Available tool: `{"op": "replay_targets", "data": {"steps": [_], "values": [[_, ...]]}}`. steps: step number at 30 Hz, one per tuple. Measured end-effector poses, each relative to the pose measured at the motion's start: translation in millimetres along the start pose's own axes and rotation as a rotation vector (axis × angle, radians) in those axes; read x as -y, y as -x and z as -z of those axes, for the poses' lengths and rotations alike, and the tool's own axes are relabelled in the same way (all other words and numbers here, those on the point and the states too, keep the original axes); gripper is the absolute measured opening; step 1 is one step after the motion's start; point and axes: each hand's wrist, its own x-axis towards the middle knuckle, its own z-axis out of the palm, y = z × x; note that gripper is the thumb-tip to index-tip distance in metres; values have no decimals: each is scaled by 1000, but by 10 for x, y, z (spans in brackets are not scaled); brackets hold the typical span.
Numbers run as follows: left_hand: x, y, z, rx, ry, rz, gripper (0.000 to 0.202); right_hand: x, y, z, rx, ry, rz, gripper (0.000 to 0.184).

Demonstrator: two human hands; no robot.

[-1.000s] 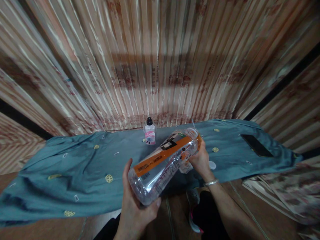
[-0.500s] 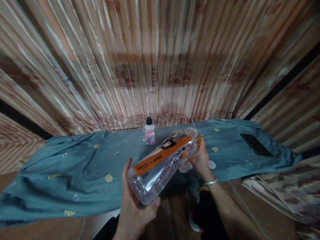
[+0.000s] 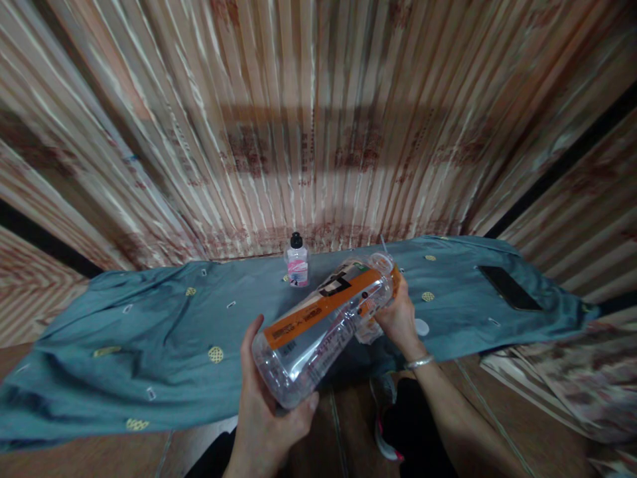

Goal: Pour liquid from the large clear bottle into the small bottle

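My left hand (image 3: 271, 411) is wrapped around the base of a large clear plastic bottle (image 3: 323, 322) with an orange and silver label. The bottle is tilted, its open neck pointing up and to the right. At the neck end my right hand (image 3: 398, 318) is closed, its fingertips partly hidden. It grips an orange thing (image 3: 397, 282) beside the neck, and a thin pale tip (image 3: 383, 244) sticks up there; I cannot tell what it is. A crumpled clear plastic piece (image 3: 369, 332) lies below the bottle, and a white round cap (image 3: 421, 328) lies beside my right wrist.
A small clear bottle (image 3: 297, 265) with black cap and pink label stands toward the back of the bench under teal cloth (image 3: 169, 332). A dark phone-like slab (image 3: 510, 289) lies at the right. Striped curtains (image 3: 308, 133) hang close behind; a patterned bag-like bundle (image 3: 562, 392) sits low right.
Almost nothing differs. The large bottle has shifted very slightly left in my hands, and both hands keep their places.
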Motion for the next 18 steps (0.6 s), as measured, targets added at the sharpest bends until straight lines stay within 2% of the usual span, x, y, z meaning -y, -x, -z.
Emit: {"op": "replay_targets", "data": {"steps": [18], "values": [[-12, 4, -14, 22, 59, 19, 109, 75, -5, 26, 20, -35, -45, 109]]}}
